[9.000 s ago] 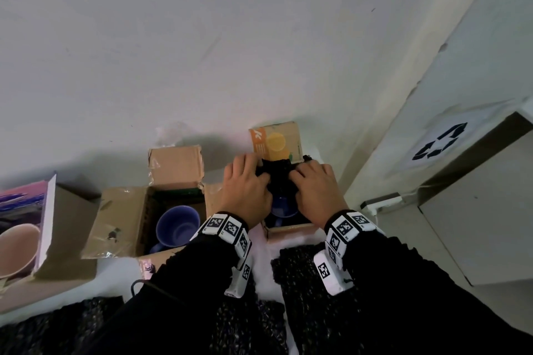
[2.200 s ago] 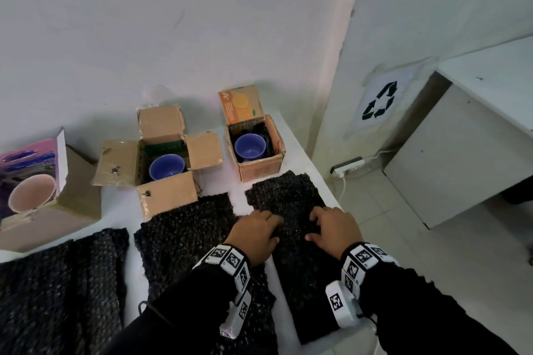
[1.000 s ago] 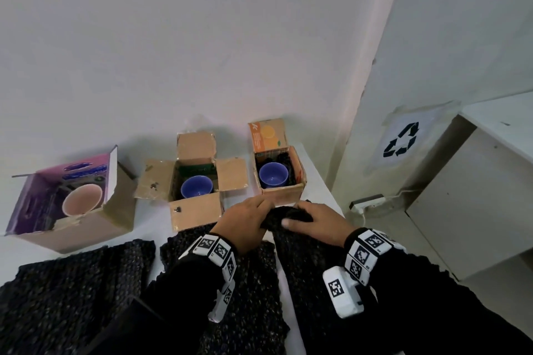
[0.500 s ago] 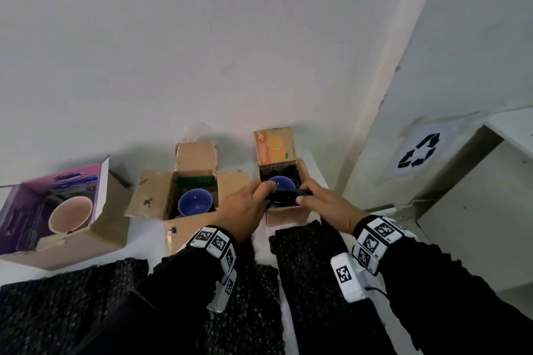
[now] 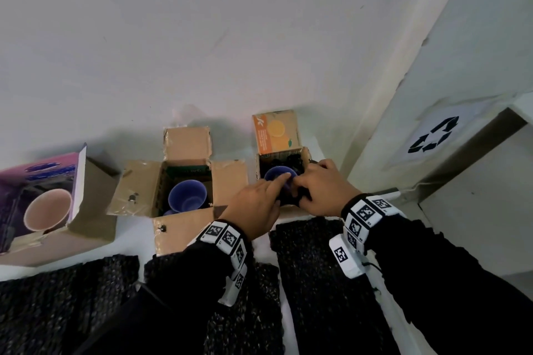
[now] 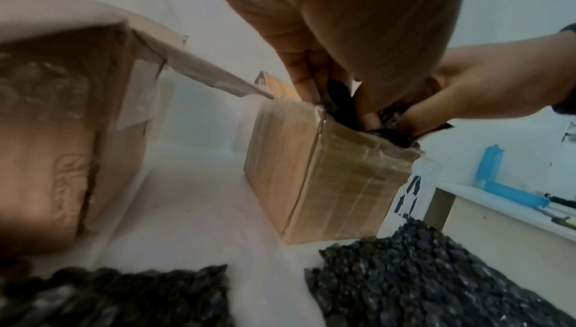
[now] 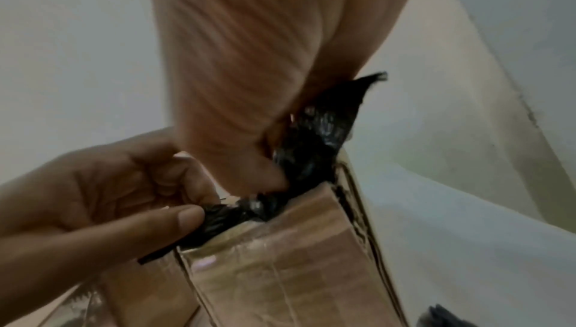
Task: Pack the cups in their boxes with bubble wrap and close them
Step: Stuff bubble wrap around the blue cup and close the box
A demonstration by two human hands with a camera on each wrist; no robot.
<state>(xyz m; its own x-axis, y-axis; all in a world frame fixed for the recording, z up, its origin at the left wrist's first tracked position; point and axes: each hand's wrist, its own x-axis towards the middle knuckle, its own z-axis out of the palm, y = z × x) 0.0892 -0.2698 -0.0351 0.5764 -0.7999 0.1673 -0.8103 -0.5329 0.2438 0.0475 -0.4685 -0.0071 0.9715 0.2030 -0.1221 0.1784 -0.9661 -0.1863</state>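
Observation:
A small brown box (image 5: 288,208) with an orange flap (image 5: 276,135) stands at the right end of the table, holding a blue cup (image 5: 277,174) with black bubble wrap around it. Both hands are at its near rim. My left hand (image 5: 277,186) pinches one end of a crumpled black bubble wrap piece (image 7: 218,214) between thumb and fingers. My right hand (image 5: 305,192) grips the other end and presses it down inside the box's front wall (image 7: 280,258). In the left wrist view the wrap (image 6: 386,132) bulges out of the box (image 6: 327,172).
A middle open box (image 5: 184,230) holds another blue cup (image 5: 187,196). A pink-lidded box (image 5: 86,219) at the left holds a pink cup (image 5: 47,210). Black bubble wrap sheets (image 5: 314,268) lie along the table's near side. The wall is just behind the boxes.
Both hands lifted a crumpled wrap piece off the table, carried it to the right box, and have now lowered it to the near rim beside the cup.

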